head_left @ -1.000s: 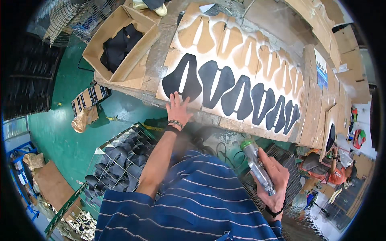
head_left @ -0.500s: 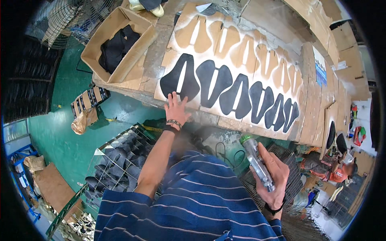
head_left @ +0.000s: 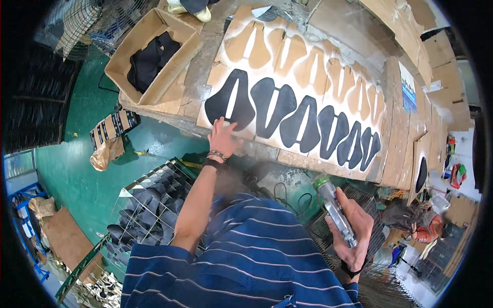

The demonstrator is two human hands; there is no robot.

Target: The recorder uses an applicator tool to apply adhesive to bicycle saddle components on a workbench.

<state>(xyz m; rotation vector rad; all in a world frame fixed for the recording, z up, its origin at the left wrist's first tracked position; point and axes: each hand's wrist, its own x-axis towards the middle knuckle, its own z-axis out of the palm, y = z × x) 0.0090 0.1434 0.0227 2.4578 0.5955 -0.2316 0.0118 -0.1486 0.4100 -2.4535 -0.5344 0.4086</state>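
Observation:
My left hand (head_left: 224, 141) rests at the near edge of a cardboard sheet (head_left: 319, 158), its fingertips on the bottom of the leftmost black cut piece (head_left: 218, 105). Thumb and fingers stand apart there, and no grip on the piece shows. Several more black pieces (head_left: 300, 124), each with a slot or notch, lie in a row to the right. In my right hand (head_left: 355, 226), a metal spray gun (head_left: 335, 208) with a green front ring is held low, off the near side of the table and apart from the sheet.
Bare tan outlines edged with white overspray (head_left: 247, 45) fill the sheet's far half. A cardboard box (head_left: 186, 50) holding black pieces (head_left: 151, 61) stands at the table's left. Below, a wire rack (head_left: 149, 205) carries dark pieces. Another person (head_left: 429, 230) is at the far right.
My left fingers have drawn closer together at the piece's near edge. My right hand has shifted slightly right and toward me with the spray gun. The black pieces remain in place.

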